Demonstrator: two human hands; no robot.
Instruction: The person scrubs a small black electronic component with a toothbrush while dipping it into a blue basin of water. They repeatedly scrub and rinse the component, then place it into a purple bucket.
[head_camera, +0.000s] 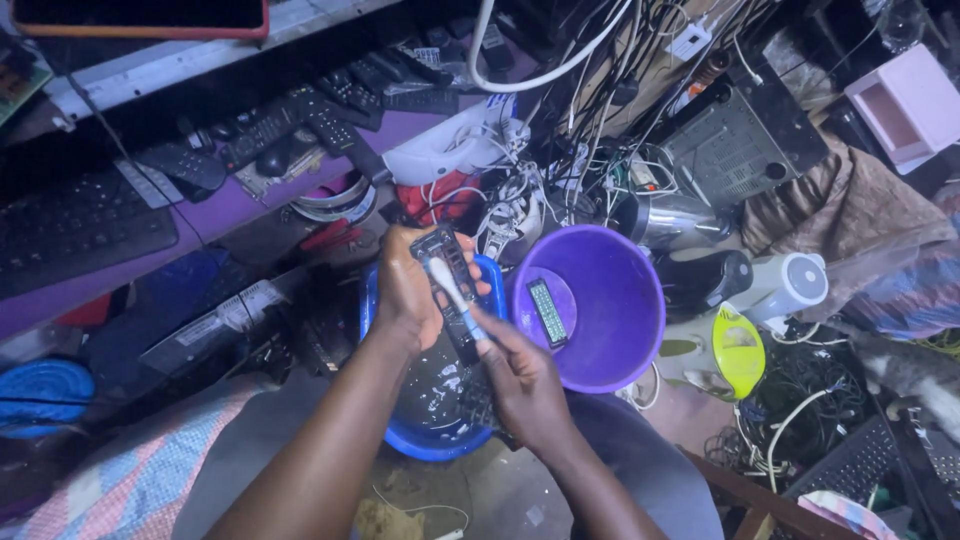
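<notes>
A: What's held over the blue basin (430, 440)?
B: A long, dark remote control (447, 272), stripped open and wet, tilted nearly upright above the water.
A: And across it?
B: A toothbrush (455, 297) with a pale head and blue handle lies diagonally on its face, bristles touching near the top end

Head-worn view, steeply downward, close.

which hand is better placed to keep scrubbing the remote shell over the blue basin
Right, most likely. The right hand grips the toothbrush, its bristles on the remote shell. The left hand is occupied, steadying that shell above the blue basin.
</notes>
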